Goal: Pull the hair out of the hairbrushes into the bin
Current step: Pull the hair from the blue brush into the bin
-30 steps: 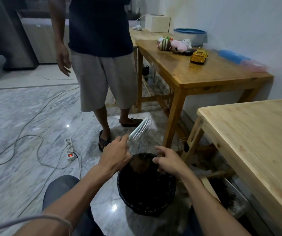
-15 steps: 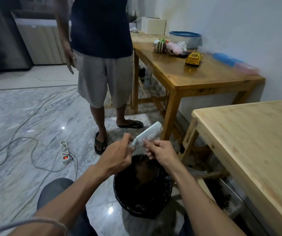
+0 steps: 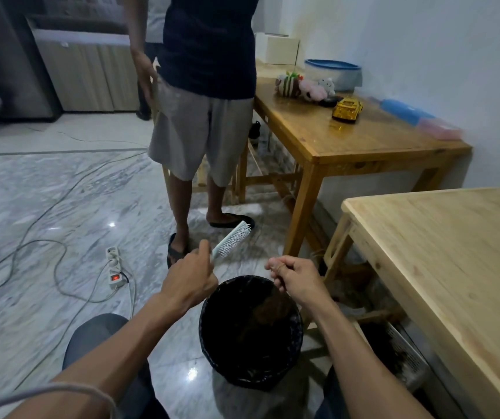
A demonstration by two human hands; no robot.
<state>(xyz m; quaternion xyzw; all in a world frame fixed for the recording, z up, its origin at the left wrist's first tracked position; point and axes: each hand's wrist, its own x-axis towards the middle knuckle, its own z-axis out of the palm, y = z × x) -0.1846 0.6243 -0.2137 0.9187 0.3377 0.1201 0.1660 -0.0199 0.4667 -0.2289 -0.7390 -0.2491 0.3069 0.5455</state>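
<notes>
Fingertips (image 3: 275, 267) of the right hand (image 3: 298, 281) pinched shut over the bin (image 3: 209, 334), hair unseen; hairbrush (image 3: 232, 239) gripped in the left hand (image 3: 189, 281) beside. Release low inside the rim.

1 view only, from a wide-angle camera on the person's head. It looks forward and down, close over both forearms and the bin (image 3: 250, 334) on the floor (image 3: 46, 207) between the knees. Farther off, it takes in 2 tables at right and a standing person (image 3: 203, 116) ahead.
</notes>
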